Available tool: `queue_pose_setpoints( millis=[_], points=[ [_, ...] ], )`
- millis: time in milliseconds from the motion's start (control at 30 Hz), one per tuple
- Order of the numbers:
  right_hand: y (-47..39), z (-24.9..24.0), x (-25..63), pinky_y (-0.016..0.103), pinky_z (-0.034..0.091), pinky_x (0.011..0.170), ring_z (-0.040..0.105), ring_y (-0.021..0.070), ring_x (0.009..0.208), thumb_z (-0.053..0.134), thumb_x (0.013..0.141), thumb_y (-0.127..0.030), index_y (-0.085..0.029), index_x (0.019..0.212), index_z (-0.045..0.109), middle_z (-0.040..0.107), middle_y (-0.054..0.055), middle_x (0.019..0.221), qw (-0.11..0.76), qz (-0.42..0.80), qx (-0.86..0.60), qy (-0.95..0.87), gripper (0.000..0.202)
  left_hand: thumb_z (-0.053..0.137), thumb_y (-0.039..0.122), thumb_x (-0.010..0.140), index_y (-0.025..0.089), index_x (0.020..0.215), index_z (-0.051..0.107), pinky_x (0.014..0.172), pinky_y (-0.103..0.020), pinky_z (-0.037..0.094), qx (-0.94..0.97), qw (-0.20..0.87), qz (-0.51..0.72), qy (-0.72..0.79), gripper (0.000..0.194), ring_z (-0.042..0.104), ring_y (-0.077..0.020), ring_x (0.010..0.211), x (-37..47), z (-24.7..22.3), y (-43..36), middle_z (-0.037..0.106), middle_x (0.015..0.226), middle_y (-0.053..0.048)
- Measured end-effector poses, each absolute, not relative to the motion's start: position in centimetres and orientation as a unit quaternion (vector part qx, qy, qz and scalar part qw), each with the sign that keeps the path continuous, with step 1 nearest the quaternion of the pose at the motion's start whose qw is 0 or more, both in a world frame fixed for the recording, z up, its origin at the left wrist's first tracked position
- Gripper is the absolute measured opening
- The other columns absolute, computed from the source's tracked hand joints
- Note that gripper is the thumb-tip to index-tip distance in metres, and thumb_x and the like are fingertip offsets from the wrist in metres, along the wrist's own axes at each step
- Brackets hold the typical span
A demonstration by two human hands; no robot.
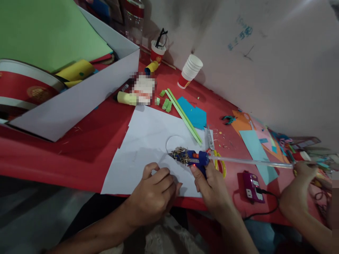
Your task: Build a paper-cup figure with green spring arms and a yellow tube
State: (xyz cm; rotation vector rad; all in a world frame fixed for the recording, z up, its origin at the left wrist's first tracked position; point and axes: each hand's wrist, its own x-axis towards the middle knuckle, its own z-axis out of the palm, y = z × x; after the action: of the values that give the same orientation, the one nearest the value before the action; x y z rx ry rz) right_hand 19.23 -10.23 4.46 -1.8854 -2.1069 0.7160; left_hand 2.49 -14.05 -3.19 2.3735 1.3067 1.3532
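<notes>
Glue gun [203, 157] sits gripped by the right hand [215, 188] above white paper [122, 169] on the counter [106, 132], and I cannot tell whether the curled left hand [152, 193] holds anything, while small green pieces [167, 105] look already folded and two long green strips [183, 115] lie unfolded.

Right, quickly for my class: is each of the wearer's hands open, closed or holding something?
Left hand: fingers curled over the white paper; whether it grips anything cannot be told.
Right hand: closed on the blue glue gun.
</notes>
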Motion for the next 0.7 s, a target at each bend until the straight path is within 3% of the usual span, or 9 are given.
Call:
queue_pose_setpoints(
  millis=[267,567,700],
  points=[
    [-10.79,4.41,19.95,0.029,0.039,0.05,0.053,0.0191,0.049,0.04,0.095,-0.051,-0.019,0.103,0.054,0.053,-0.002,0.056,0.132,0.237,-0.662,-0.699,0.036,0.061,0.01,0.087,0.016,0.075,0.06,0.078,-0.041,0.034,0.78,0.052,0.451,0.431,0.014,0.059,-0.0159,0.076,2.5,-3.02,-14.0,0.068,0.071,0.001],
    [-10.38,4.05,19.72,0.03,0.035,0.046,0.049,0.0196,0.044,0.041,0.096,-0.047,-0.02,0.101,0.054,0.049,-0.004,0.05,0.124,0.254,-0.647,-0.708,0.031,0.059,0.01,0.088,0.016,0.073,0.059,0.079,-0.042,0.035,0.79,0.059,0.427,0.436,0.017,0.06,-0.0168,0.077,2.39,-2.8,-14.09,0.065,0.068,0.001],
    [-10.7,4.2,20.12,0.03,0.037,0.048,0.051,0.0199,0.047,0.04,0.096,-0.049,-0.018,0.112,0.052,0.049,-0.004,0.052,0.118,0.264,-0.653,-0.7,0.037,0.059,0.011,0.089,0.016,0.075,0.06,0.079,-0.042,0.035,0.792,0.061,0.423,0.436,0.015,0.061,-0.0176,0.08,2.34,-2.8,-14.15,0.067,0.07,0.001]
  ],
)
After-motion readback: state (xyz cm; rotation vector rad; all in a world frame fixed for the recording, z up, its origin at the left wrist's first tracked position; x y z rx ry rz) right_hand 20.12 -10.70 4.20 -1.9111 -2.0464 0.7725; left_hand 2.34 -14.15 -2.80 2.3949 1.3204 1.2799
